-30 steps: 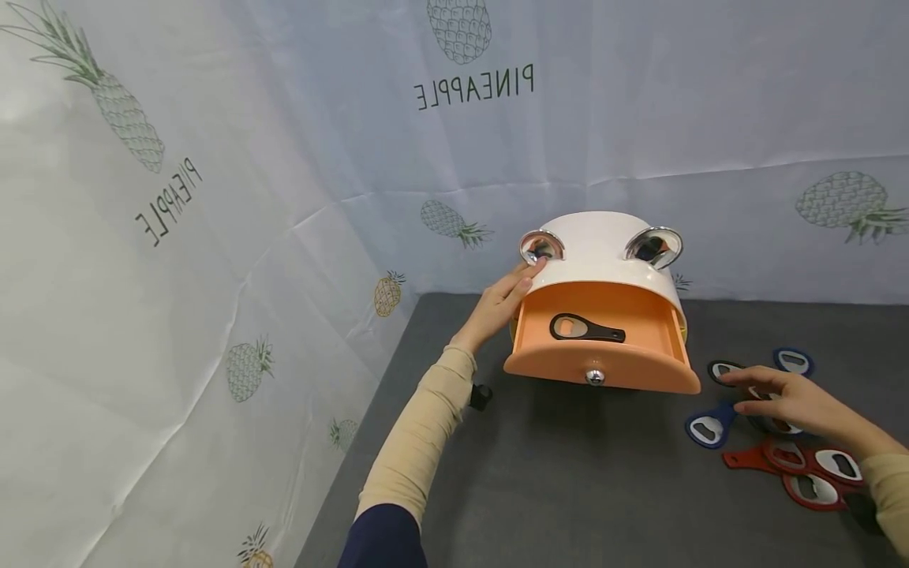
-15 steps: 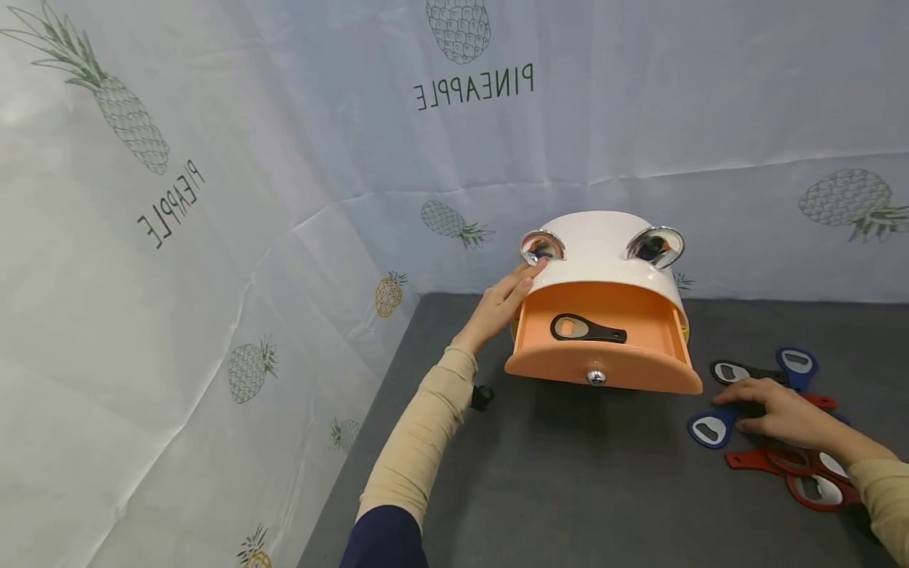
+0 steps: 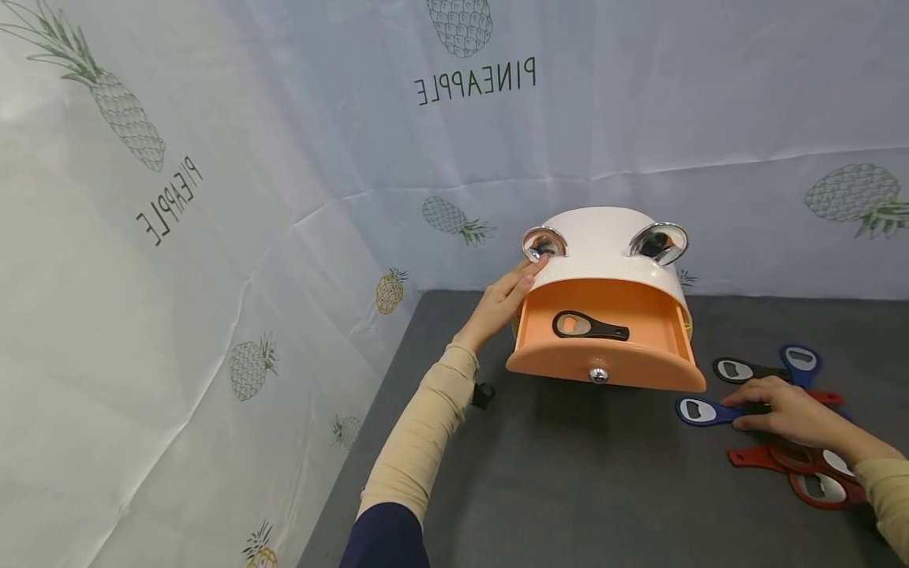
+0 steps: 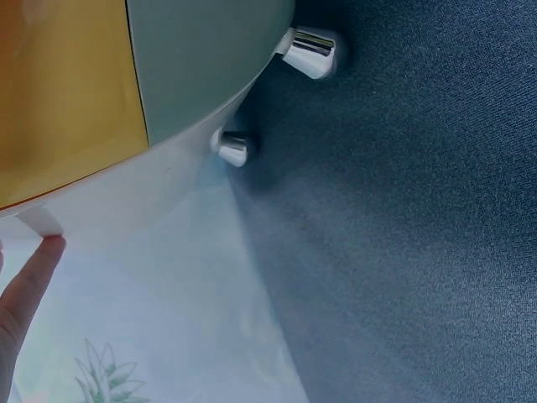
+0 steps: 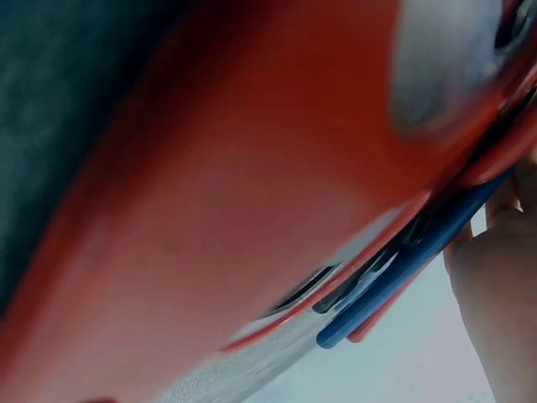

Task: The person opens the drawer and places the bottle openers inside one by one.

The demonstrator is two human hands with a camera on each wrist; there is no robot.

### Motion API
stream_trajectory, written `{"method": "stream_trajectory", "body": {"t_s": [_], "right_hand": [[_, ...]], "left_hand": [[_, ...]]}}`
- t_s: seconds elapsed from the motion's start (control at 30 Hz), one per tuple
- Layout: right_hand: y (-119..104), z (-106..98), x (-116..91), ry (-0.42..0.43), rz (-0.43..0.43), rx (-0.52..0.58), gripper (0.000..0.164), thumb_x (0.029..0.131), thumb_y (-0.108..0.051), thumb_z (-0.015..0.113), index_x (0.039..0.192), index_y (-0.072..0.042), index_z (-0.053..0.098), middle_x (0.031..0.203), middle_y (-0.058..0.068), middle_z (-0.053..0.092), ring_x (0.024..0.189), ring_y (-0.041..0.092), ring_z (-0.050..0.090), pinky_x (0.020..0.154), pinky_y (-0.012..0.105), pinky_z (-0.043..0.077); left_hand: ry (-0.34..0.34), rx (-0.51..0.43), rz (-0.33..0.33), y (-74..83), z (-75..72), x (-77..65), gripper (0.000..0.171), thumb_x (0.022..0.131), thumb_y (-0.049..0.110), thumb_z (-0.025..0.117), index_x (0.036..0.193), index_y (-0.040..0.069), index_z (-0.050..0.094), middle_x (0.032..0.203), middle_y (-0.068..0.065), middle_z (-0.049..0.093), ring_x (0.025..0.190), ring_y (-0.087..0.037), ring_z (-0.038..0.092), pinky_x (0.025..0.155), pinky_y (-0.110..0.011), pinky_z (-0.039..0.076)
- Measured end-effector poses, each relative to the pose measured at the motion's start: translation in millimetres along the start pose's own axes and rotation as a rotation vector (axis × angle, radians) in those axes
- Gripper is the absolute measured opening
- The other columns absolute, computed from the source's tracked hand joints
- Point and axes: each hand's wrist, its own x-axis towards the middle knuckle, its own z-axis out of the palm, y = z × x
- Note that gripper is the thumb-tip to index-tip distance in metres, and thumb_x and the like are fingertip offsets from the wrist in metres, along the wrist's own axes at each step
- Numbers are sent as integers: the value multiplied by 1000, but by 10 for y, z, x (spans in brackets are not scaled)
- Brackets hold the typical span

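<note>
My left hand point(image 3: 497, 309) rests on the left side of a white box with two chrome eye-like rings point(image 3: 600, 244). In the left wrist view, a fingertip point(image 4: 50, 245) touches the box's side. The box's orange drawer point(image 3: 557, 366) is pulled out, with a black bottle opener point(image 3: 602, 330) lying inside. To the right of the drawer, my right hand point(image 3: 798, 412) pinches the handle of a blue bottle opener point(image 3: 719, 414), whose white-and-metal head points left. The right wrist view is mostly filled by a blurred red bottle opener point(image 5: 235, 185).
Around the right hand lie a black bottle opener point(image 3: 763, 371), another blue one point(image 3: 801, 372) and several red ones point(image 3: 754, 457), overlapping. A small black object point(image 3: 483, 395) sits left of the box. Pineapple-print cloth point(image 3: 341, 142) hangs behind and left of the grey tabletop point(image 3: 604, 489).
The right hand came down onto the pile and took hold of the blue bottle opener, whose head has swung up and slightly left. The left hand and the drawer stay put.
</note>
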Motion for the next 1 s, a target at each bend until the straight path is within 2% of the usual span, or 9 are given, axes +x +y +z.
{"method": "stream_trajectory", "body": {"t_s": [0.2, 0.3, 0.47, 0.6, 0.67, 0.73, 0.8, 0.9, 1.0], "right_hand": [[-9, -67, 13, -7, 6, 127, 21, 75, -17, 76, 96, -21, 72, 93, -26, 59, 84, -16, 46, 62, 16, 42], [-37, -124, -5, -55, 129, 142, 21, 80, -25, 73, 100, -18, 71, 97, -16, 61, 79, -14, 45, 59, 18, 40], [-106, -211, -46, -114, 337, 146, 41, 85, -40, 66, 112, -10, 67, 105, 11, 63, 70, -11, 42, 56, 24, 40], [-126, -294, -69, -100, 410, 196, 51, 89, -41, 61, 122, -2, 59, 102, 17, 58, 65, 7, 51, 55, 30, 41], [-118, -351, -69, -85, 432, 191, 54, 90, -42, 59, 124, 1, 56, 105, 21, 54, 75, 28, 55, 58, 36, 43], [-100, -424, -63, -61, 441, 168, 56, 91, -43, 58, 124, 2, 54, 117, 30, 48, 95, 42, 50, 66, 47, 44], [-87, -494, -65, -14, 441, 158, 53, 90, -42, 59, 123, -2, 55, 124, 23, 46, 104, 44, 43, 70, 53, 43], [-90, -591, -73, 72, 419, 189, 43, 89, -36, 63, 119, -6, 58, 115, -11, 49, 104, 12, 46, 73, 52, 43], [-132, -674, -69, 159, 367, 216, 34, 88, -26, 66, 114, -6, 59, 98, -33, 37, 89, -16, 31, 78, 57, 39]], "left_hand": [[4, -4, -1, 10, 2, 12, 41, 100, 48, 29, 141, 50, 27, 152, 17, 27, 142, 1, 18, 115, -49, 27], [-3, -16, -12, 38, 5, 15, 41, 101, 45, 30, 142, 48, 28, 153, 15, 26, 143, -2, 18, 115, -48, 26], [-32, -28, -41, 225, -45, -62, 43, 103, 37, 30, 145, 39, 29, 155, 8, 25, 145, -9, 18, 115, -48, 25], [-49, -23, -35, 341, -89, -111, 43, 103, 35, 29, 146, 35, 28, 155, 6, 25, 145, -9, 17, 116, -47, 25], [-53, -21, -31, 350, -95, -112, 44, 103, 35, 29, 147, 35, 27, 155, 6, 24, 145, -9, 17, 116, -47, 25], [-53, -25, -31, 362, -104, -121, 44, 103, 35, 29, 147, 35, 27, 155, 7, 24, 145, -8, 17, 116, -47, 25], [-53, -23, -34, 362, -107, -120, 44, 103, 35, 28, 147, 34, 27, 155, 7, 24, 145, -8, 16, 116, -47, 25], [-44, -16, -34, 352, -107, -121, 44, 103, 35, 29, 147, 34, 27, 155, 6, 25, 145, -8, 17, 116, -46, 25], [-34, -6, -25, 349, -108, -125, 44, 103, 34, 29, 147, 33, 28, 154, 6, 27, 145, -7, 17, 116, -46, 25]]}}
